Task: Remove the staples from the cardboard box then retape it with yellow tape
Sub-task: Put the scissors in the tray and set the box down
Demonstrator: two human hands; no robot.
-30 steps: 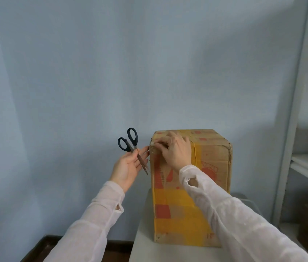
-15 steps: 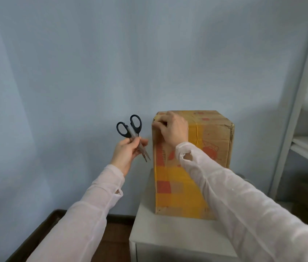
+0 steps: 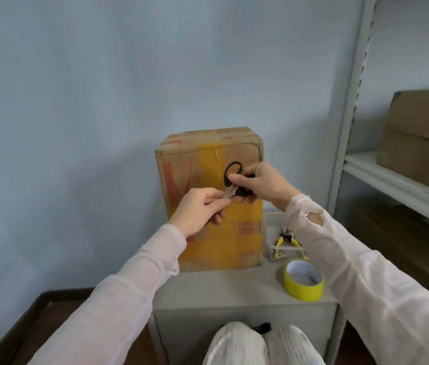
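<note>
Head view, centre: left hand (image 3: pixel 197 210) fingers pinch the blades of black-handled scissors (image 3: pixel 242 192), right hand (image 3: pixel 266 183) fingers grip the handles, before the tall yellow-taped cardboard box (image 3: pixel 208 154) on the grey bench (image 3: pixel 221 288). Lower right, a small tray (image 3: pixel 270 219) holds yellow-handled pliers (image 3: pixel 285 239).

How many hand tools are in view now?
2. Scissors, gripped by left hand and right hand before the box; pliers in the tray right of the box. The right sleeve may hide more.
</note>
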